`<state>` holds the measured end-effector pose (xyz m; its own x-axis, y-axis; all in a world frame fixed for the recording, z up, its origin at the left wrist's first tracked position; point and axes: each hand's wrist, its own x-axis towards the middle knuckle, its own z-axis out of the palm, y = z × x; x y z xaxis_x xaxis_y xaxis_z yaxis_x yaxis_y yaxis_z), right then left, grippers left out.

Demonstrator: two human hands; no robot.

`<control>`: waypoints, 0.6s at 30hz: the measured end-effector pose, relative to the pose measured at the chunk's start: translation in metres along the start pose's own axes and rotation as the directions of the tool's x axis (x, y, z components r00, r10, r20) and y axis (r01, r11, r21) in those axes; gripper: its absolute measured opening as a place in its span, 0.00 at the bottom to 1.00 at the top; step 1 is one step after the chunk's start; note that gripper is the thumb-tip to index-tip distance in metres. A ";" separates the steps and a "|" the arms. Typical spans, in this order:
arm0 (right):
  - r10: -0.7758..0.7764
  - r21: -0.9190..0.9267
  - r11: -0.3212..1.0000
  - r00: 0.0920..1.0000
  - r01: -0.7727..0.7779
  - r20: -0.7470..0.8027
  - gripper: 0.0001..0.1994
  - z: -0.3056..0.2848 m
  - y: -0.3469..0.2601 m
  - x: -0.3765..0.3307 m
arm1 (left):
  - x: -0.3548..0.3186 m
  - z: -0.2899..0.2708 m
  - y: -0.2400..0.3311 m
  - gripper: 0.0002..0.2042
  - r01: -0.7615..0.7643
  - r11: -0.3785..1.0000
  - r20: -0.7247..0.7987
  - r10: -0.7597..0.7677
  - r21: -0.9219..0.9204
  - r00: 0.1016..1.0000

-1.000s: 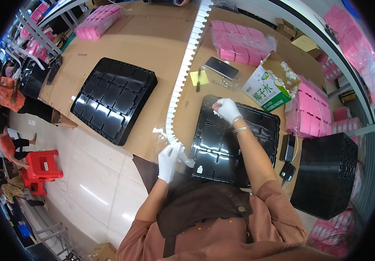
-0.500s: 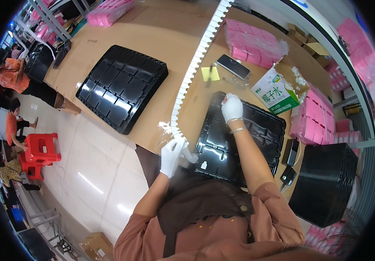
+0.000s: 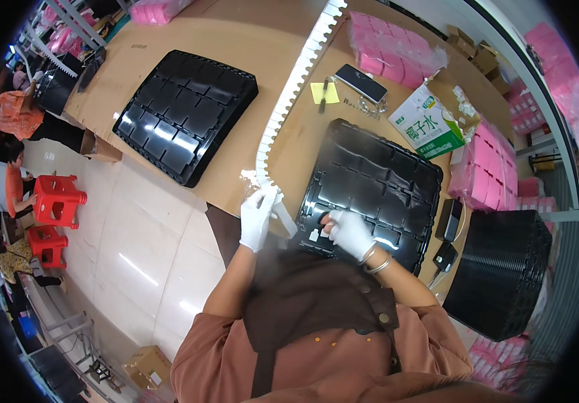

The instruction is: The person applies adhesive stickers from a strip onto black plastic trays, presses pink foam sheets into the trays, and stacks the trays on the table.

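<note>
My left hand (image 3: 258, 218), in a white glove, pinches the near end of a long white strip with a notched edge (image 3: 291, 101). A loose tail of it hangs past my fingers toward the black plastic tray (image 3: 383, 168) in front of me. Over this tray's near left part is my gloved right hand (image 3: 351, 235), its fingers drawn together and the tips bare. Whatever is between those fingertips is too small to make out. Beside them a small white sticker (image 3: 314, 235) lies on the tray.
A second black tray (image 3: 185, 114) lies farther left on the cardboard-covered table. Behind my tray are a phone (image 3: 361, 83), a yellow note (image 3: 324, 93) and a white-green carton (image 3: 427, 124). Pink wrapped packs (image 3: 484, 168) and a tall stack of black trays (image 3: 501, 275) stand right.
My right hand has come back from the tray's far edge to its near left part. My left hand stays on the strip, and the head view has shifted slightly.
</note>
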<state>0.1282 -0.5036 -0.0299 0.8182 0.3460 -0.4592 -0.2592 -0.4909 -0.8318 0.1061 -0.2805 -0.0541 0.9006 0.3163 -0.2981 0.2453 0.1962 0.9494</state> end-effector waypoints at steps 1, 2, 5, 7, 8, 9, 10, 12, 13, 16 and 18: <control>-0.153 -0.218 0.965 0.988 0.143 -0.030 0.05 0.008 0.006 -0.001 | 0.001 -0.001 0.000 0.13 0.001 1.000 0.013 -0.002 0.004 1.000; -0.306 -0.427 0.864 0.952 0.266 -0.027 0.04 0.014 0.008 -0.001 | 0.000 0.000 0.002 0.13 0.001 1.000 0.014 -0.002 0.007 1.000; -0.344 -0.496 0.796 0.933 0.347 0.102 0.05 0.016 0.006 -0.002 | -0.005 0.000 0.010 0.13 0.018 1.000 0.019 -0.018 0.006 1.000; -0.291 -0.417 0.831 0.927 0.368 0.237 0.05 0.013 0.006 -0.003 | -0.010 -0.003 0.013 0.12 -0.019 0.999 0.017 0.019 0.029 1.000; -0.294 -0.416 0.831 0.926 0.370 0.237 0.05 0.013 0.005 -0.004 | -0.013 -0.003 0.015 0.12 -0.021 0.999 0.016 0.021 0.031 1.000; -0.248 -0.371 0.888 0.963 0.271 0.108 0.05 0.014 0.004 -0.005 | -0.015 -0.005 0.017 0.12 -0.010 0.999 0.009 0.009 0.043 1.000; -0.189 -0.311 0.934 0.982 0.174 -0.019 0.05 0.015 0.003 -0.006 | -0.017 -0.007 0.018 0.12 0.003 0.999 0.000 -0.003 0.054 1.000; -0.234 -0.379 0.898 0.972 0.225 0.021 0.05 0.019 0.007 -0.005 | -0.017 -0.011 0.016 0.12 -0.010 0.999 -0.002 0.010 0.046 1.000; -0.274 -0.442 0.855 0.960 0.272 0.061 0.05 0.021 0.010 -0.005 | -0.016 -0.013 0.014 0.11 -0.021 0.999 0.000 0.021 0.037 1.000; -0.352 -0.474 0.823 0.936 0.314 0.008 0.03 0.028 0.013 -0.003 | -0.011 -0.023 0.007 0.11 -0.020 0.992 0.028 0.017 0.127 0.999; -0.371 -0.477 0.818 0.929 0.322 -0.009 0.02 0.030 0.011 -0.003 | -0.004 -0.032 0.003 0.12 -0.006 0.964 0.138 -0.032 0.267 0.990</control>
<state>0.1079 -0.4862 -0.0465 0.8603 0.4966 -0.1152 0.2967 -0.6715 -0.6790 0.0918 -0.2511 -0.0531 0.9332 0.1783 -0.3121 0.3270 -0.0605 0.9431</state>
